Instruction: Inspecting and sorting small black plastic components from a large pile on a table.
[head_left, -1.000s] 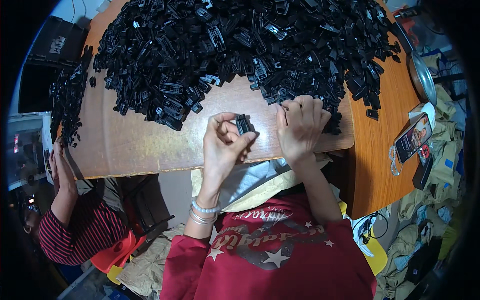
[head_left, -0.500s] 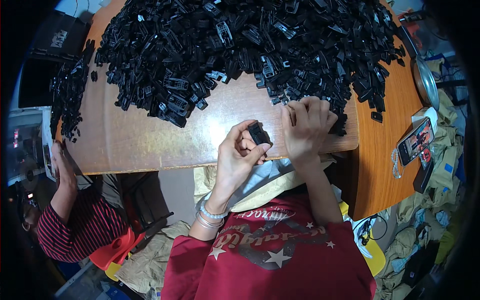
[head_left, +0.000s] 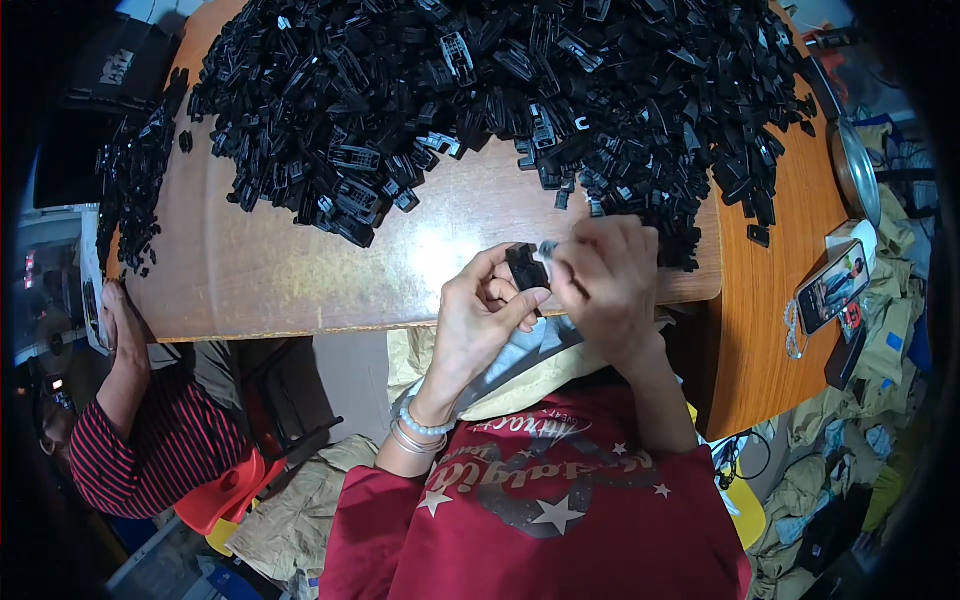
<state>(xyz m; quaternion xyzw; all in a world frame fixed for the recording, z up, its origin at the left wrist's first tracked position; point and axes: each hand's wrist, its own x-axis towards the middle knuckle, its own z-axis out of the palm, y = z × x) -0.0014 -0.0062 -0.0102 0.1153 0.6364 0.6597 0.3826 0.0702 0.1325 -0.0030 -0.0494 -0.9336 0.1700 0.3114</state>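
Note:
Between the thumb and fingers of my left hand is a black plastic clip-like part, held above the table's front edge. My right hand is closed close beside it, blurred by motion. A small grey piece shows at its fingertips, right against the upper end of the black part; whether the two are joined I cannot tell. Beyond my hands a large heap of black plastic parts spreads over the table. Small loose pieces lie at the heap's near edge, just past my right hand.
At the left, another person's hand rests by the table edge, near a smaller pile of parts. A phone leans at the right, with a round metal tray behind it. Brown paper lies across my lap.
My right hand has come from the small pieces at the heap's edge toward my left hand, with a small grey piece in its fingers. The left hand has barely moved.

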